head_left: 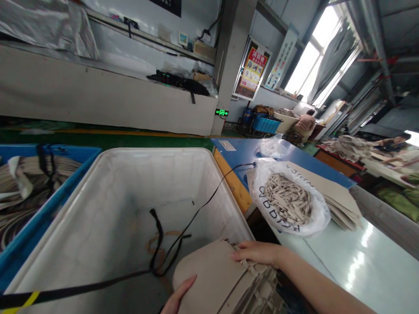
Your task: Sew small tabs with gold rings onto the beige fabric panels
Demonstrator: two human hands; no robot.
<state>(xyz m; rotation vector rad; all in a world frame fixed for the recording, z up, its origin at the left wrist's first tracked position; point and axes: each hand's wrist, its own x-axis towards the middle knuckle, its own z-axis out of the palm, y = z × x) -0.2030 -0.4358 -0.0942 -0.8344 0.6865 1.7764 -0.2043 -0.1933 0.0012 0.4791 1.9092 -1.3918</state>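
Note:
A thick stack of beige fabric pieces [204,272] is held at the lower middle of the head view, over the near right part of a large white bin [108,174]. My left hand [181,294] grips the stack's left side, its thumb lying on the front face and its other fingers hidden. Closed over the top right edge is my right hand [257,254]. Loose strap-like ends hang along the stack's right side. Inside the bin lies a black strap [157,235] with loose ends, near a tan band [150,244].
Left stands a blue bin [75,168] with tied fabric bundles [62,165]. On the right table [330,253] are a plastic bag of small beige strips [288,198] and flat beige panels [337,192]. A thin black cord [212,192] runs from the bag into the white bin.

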